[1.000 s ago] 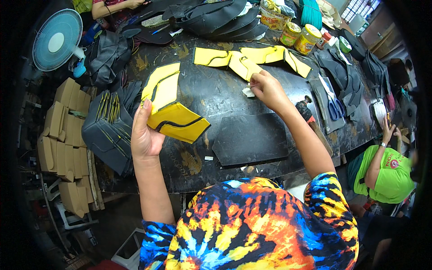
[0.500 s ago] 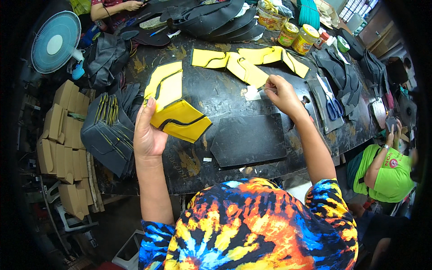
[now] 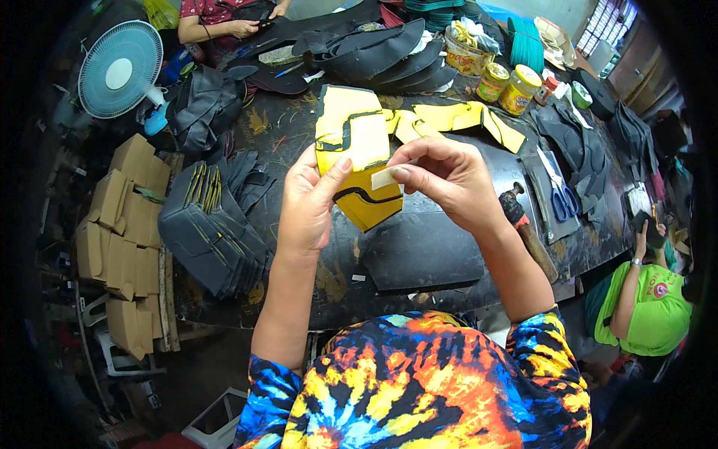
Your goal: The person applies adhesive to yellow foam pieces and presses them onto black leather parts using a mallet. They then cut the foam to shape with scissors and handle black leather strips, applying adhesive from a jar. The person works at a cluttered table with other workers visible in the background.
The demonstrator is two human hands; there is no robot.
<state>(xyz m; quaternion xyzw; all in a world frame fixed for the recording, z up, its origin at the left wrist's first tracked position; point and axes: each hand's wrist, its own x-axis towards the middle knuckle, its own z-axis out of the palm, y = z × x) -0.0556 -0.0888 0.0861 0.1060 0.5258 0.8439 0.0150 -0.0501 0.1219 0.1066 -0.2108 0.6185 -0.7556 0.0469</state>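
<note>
My left hand (image 3: 305, 209) grips a folded yellow piece with black edging and a wavy black line (image 3: 366, 146), its thumb across the front near the fold. Between the thumb and fingers of my right hand (image 3: 456, 183) is a small whitish strip (image 3: 382, 178), which lies over the yellow face beside the fold. Whether it is stuck there I cannot tell. Behind, more yellow pieces (image 3: 460, 116) rest on the dark table, partly hidden by the held one. Below my hands lies a flat black board (image 3: 422, 262) with angled corners.
A hammer (image 3: 529, 236), then blue-handled scissors (image 3: 559, 187), lie to the right. A stack of folded black pieces (image 3: 213, 239) stands left, near cardboard boxes (image 3: 123, 232) and a fan (image 3: 120, 71). Jars (image 3: 518, 90) are at the back. Other people work at far left and right.
My left hand has brought the yellow piece right and up, in front of the others. My right hand has picked up the whitish strip and moved left to the piece.
</note>
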